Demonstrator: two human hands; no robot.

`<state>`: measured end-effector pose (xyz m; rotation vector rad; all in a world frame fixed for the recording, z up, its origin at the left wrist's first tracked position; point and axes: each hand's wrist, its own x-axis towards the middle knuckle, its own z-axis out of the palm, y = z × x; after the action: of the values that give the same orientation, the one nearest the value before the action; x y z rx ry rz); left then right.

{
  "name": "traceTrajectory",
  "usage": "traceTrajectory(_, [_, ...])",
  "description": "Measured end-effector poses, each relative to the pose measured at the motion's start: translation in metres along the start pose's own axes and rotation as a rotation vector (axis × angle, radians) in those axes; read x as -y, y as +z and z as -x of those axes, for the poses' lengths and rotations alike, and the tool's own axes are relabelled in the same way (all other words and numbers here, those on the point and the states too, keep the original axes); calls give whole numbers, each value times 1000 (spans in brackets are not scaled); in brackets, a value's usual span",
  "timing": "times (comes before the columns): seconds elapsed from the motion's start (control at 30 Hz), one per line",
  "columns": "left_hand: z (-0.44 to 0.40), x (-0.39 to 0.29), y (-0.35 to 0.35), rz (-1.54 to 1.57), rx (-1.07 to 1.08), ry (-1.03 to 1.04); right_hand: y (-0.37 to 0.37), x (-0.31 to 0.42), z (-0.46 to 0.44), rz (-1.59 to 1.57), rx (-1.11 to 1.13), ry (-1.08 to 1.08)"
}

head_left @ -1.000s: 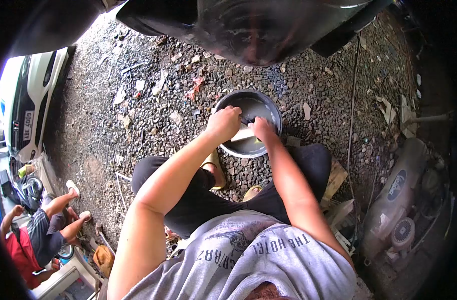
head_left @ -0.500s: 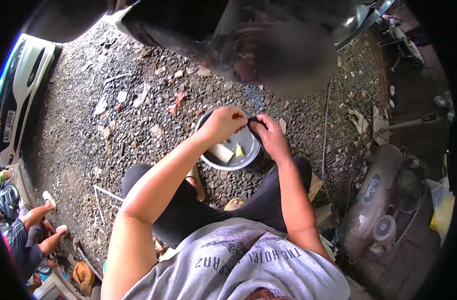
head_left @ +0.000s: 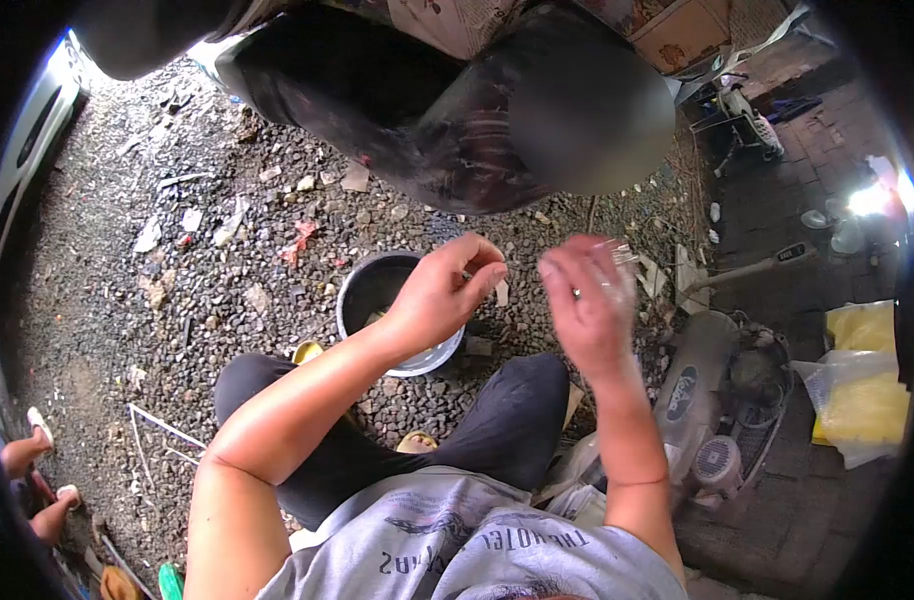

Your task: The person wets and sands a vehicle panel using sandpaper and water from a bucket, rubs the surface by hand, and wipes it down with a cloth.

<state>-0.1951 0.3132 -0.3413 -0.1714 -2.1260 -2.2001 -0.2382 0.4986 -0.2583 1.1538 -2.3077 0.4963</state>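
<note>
Moved apart: left hand and right hand, which met above the bucket half a second ago, with a small dark item at the fingers. That item no longer shows, so the shared grip is broken and neither hand visibly works in the bucket. Bucket: dark, round, pale rim, upright on the gravel ahead of the knees; interior partly hidden by the left wrist, with a pale piece just showing inside. Left hand above it, fingers curled, thumb close to forefinger, narrow gap; can't tell whether anything sits within. Right hand well clear to the right, blurred, fingers loosely bent; its contents I can't make out. Farther out: red scrap on the gravel, grey machine rightward, yellow packet beyond.
</note>
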Motion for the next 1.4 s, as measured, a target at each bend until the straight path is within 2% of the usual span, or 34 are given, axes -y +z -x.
traceTrajectory(0.1, [-1,-7,-2,-226,2,57,-33,6,-42,141,-129,-158])
traceTrajectory(0.2, [0,0,4,-288,23,74,-42,6,-86,288,-187,-376])
traceTrajectory(0.3, [2,5,8,-348,4,142,-46,11,-108,395,-152,-468])
traceTrajectory(0.53, [0,7,4,-454,60,174,-56,13,-111,559,-96,-498])
traceTrajectory(0.63, [-2,8,5,-474,55,209,-49,14,-119,539,-129,-565])
traceTrajectory(0.7, [-4,12,9,-473,49,250,-43,35,-132,582,-39,-511])
traceTrajectory(0.73, [-5,14,10,-495,64,221,-39,44,-135,601,7,-481])
traceTrajectory(0.83, [-7,19,9,-555,102,164,-29,42,-141,628,-64,-515])
traceTrajectory(0.87, [-6,20,5,-574,97,167,-38,42,-135,612,7,-494])
traceTrajectory(0.93, [-3,18,-1,-621,82,180,-46,18,-125,603,-114,-610])
traceTrajectory(1.03, [4,5,-6,-588,32,266,-43,4,-123,583,-208,-676])
traceTrajectory(1.2, [-6,24,2,-667,78,199,-33,47,-147,656,46,-538])
traceTrajectory(1.3, [-6,32,-4,-693,92,172,-44,40,-135,690,86,-543])
traceTrajectory(1.4, [-5,28,-9,-707,92,161,-53,-6,-111,606,-114,-662])
